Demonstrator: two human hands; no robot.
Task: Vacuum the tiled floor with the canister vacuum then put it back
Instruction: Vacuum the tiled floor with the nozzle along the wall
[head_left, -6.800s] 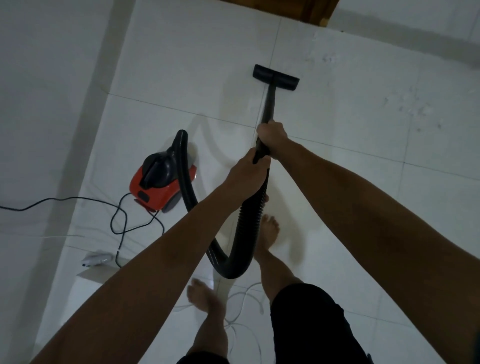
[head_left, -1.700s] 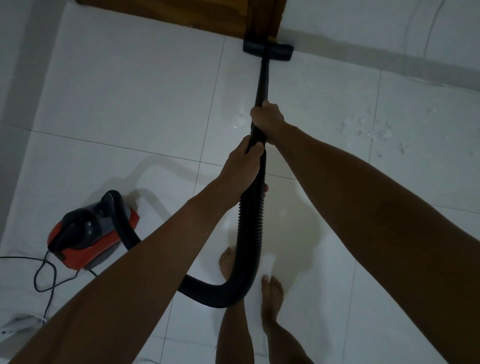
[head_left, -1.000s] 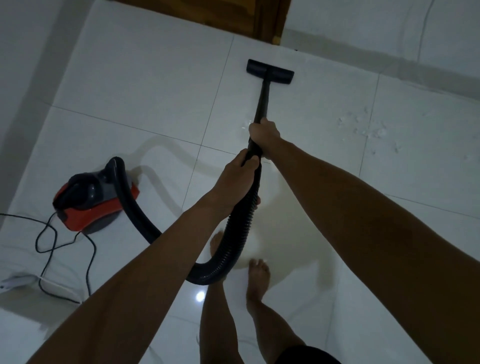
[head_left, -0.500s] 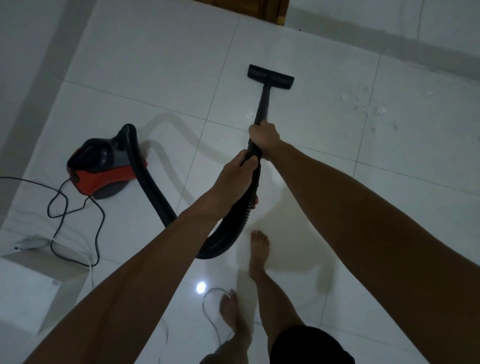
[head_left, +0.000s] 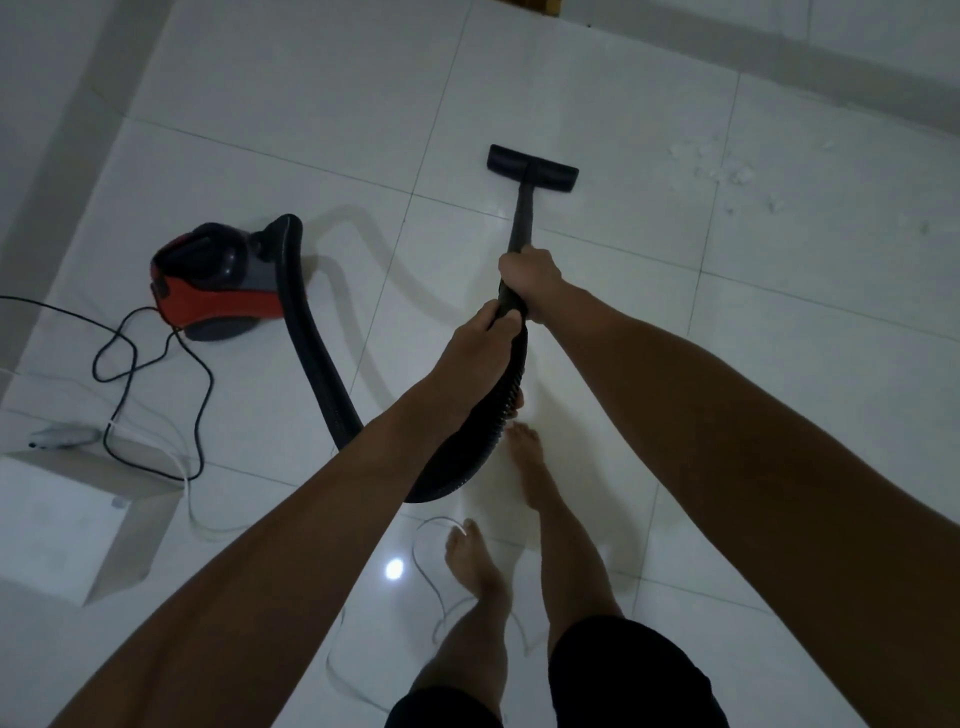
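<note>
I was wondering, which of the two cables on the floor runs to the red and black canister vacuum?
The thin black cable, looping left of the canister vacuum; the white cable lies by the bare feet.

One canister vacuum (head_left: 218, 283), with one hose (head_left: 317, 364) and one floor nozzle (head_left: 532, 169). Two hands: left hand (head_left: 475, 353), right hand (head_left: 530, 278). Two bare feet. One black cord (head_left: 156, 374) beside the vacuum. One patch of white debris (head_left: 722, 171) right of the nozzle.

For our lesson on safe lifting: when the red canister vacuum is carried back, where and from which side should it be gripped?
Grip the black arched handle on top of the red canister vacuum, coming from above. It is the highest part and probably made for carrying; the hose leaves the right end and the power cord trails from the left.
</note>
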